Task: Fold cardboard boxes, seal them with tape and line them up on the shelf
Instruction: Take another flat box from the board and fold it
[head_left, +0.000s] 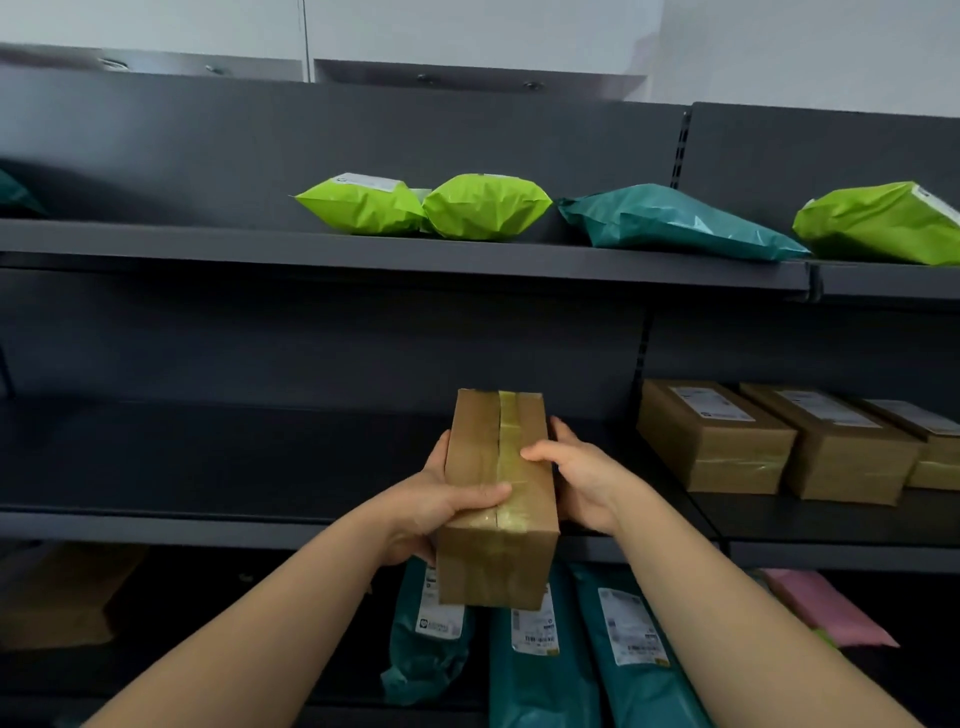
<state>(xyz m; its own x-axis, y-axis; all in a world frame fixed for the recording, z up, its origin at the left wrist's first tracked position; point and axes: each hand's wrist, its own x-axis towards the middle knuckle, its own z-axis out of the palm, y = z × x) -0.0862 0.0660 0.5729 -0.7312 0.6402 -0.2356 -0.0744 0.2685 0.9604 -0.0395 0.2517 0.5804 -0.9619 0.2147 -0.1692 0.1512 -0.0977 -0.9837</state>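
A sealed brown cardboard box (493, 499) with a strip of clear tape along its top seam is held lengthwise over the front edge of the dark middle shelf (208, 467). My left hand (441, 504) grips its left side with the thumb across the top. On the other side, my right hand (576, 467) holds the box, thumb on the taped seam. Three taped, labelled boxes (711, 441) stand in a row on the same shelf level to the right.
The top shelf (363, 249) carries lime-green (363, 205) and teal mailer bags (670, 221). Below the held box, teal mailers (535, 649) with labels stand on the lower level, beside a pink one (826, 608) at right and a brown cardboard piece (62, 592) at left.
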